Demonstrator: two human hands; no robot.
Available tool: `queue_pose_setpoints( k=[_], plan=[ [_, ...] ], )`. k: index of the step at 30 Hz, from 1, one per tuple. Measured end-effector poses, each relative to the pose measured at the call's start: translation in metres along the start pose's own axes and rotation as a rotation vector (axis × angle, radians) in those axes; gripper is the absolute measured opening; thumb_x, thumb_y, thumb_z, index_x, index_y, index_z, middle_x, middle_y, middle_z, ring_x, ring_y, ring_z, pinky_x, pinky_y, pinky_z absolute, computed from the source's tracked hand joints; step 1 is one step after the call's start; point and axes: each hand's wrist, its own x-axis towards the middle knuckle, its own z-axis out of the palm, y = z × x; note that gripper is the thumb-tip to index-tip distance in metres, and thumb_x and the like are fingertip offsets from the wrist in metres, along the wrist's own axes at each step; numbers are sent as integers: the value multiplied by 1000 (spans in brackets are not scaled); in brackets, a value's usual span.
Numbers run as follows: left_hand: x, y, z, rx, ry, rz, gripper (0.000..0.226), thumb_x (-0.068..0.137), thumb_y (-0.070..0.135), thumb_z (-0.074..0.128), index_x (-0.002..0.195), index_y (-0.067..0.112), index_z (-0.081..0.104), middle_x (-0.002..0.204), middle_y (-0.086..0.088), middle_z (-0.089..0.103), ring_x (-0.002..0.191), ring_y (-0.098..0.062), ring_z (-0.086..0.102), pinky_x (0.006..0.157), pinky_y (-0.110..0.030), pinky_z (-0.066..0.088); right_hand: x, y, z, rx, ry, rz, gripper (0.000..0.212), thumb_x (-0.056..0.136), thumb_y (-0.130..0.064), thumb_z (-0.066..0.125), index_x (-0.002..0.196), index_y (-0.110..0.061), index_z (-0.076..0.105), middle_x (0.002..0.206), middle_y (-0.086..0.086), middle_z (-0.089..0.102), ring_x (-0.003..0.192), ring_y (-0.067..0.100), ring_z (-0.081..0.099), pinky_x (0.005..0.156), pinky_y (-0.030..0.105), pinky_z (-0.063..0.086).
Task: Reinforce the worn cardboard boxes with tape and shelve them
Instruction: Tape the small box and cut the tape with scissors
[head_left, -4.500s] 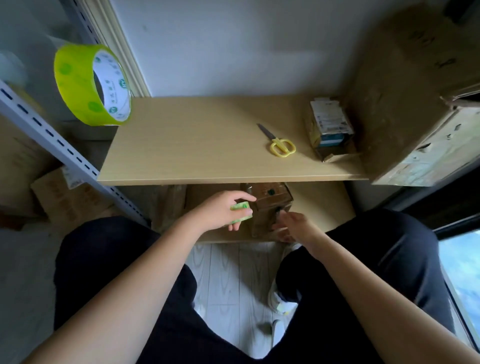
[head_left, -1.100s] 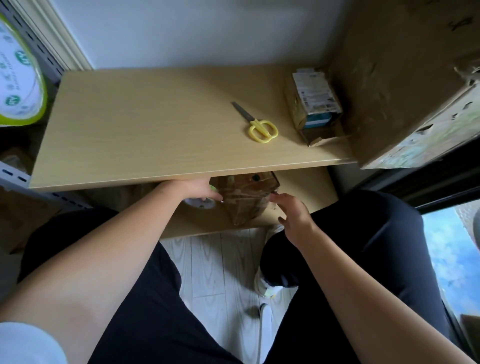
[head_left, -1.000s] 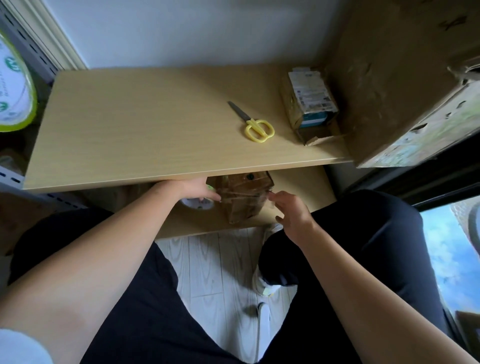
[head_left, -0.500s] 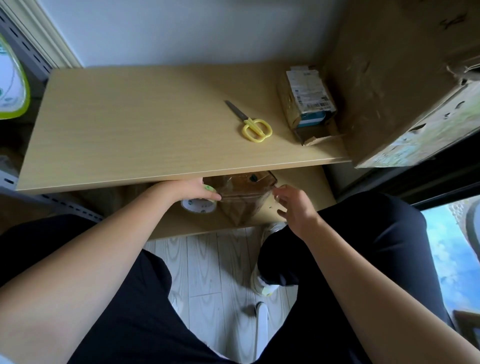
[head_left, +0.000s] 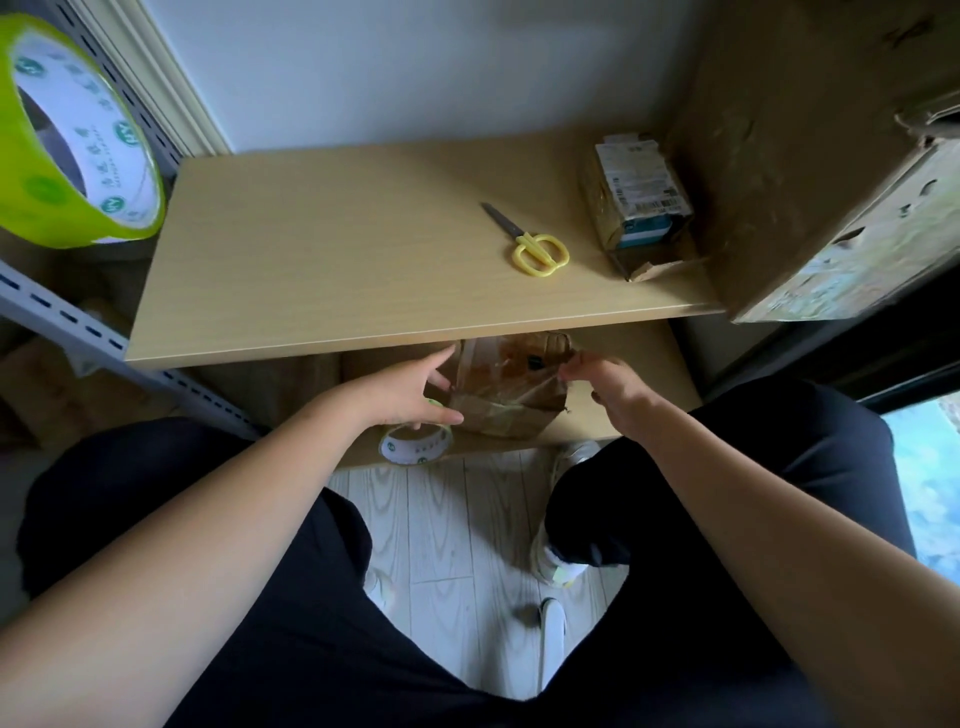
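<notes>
Head view: your left hand (head_left: 410, 391) is resting with fingers spread on the worn cardboard box (head_left: 511, 387) on the lower shelf (head_left: 644, 384), a tape roll (head_left: 415, 442) just below it; your right hand (head_left: 597, 375) is pinching the box's right edge. Beyond, yellow scissors (head_left: 535, 247) are lying on the worktop (head_left: 337, 249).
</notes>
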Motion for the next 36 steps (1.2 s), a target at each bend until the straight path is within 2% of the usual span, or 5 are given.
queue_pose_setpoints(
  k=[6, 12, 17, 27, 36],
  plan=[
    [-12, 13, 3, 196, 253, -131, 76, 76, 67, 72, 133, 24, 47, 112, 7, 57, 93, -14, 59, 78, -34, 49, 2, 5, -4, -200, 154, -100, 18, 85, -6, 68, 69, -13, 64, 116, -5, 52, 109, 15, 50, 84, 24, 34],
    [-17, 14, 6, 436, 294, 32, 61, 83, 76, 53, 57, 21, 46, 57, 4, 48, 51, -14, 45, 50, -28, 28, -14, 17, -3, -312, 302, -170, 21, 89, -8, 66, 73, 6, 67, 89, 6, 55, 85, 19, 50, 45, 9, 38],
    [-21, 3, -2, 246, 129, 100, 48, 89, 64, 58, 65, 22, 59, 59, 13, 69, 43, 2, 50, 42, -15, 32, -15, 24, 1, -249, 326, -64, 22, 90, -8, 65, 69, -13, 63, 90, 5, 61, 85, 19, 54, 74, 23, 36],
    [-1, -10, 2, 550, 493, 90, 51, 94, 60, 52, 61, 24, 39, 62, 4, 49, 58, -18, 50, 47, -29, 26, -4, 29, 19, -243, 383, -37, 31, 90, -7, 59, 66, -25, 62, 96, 0, 62, 91, 18, 57, 77, 24, 39],
    [22, -26, -4, 395, 405, -89, 57, 86, 79, 43, 83, 24, 55, 74, 2, 61, 63, -16, 57, 53, -29, 33, 8, 31, 26, -110, 399, 37, 19, 89, -6, 58, 74, -10, 68, 82, 10, 72, 86, 28, 70, 85, 44, 58]
  ],
)
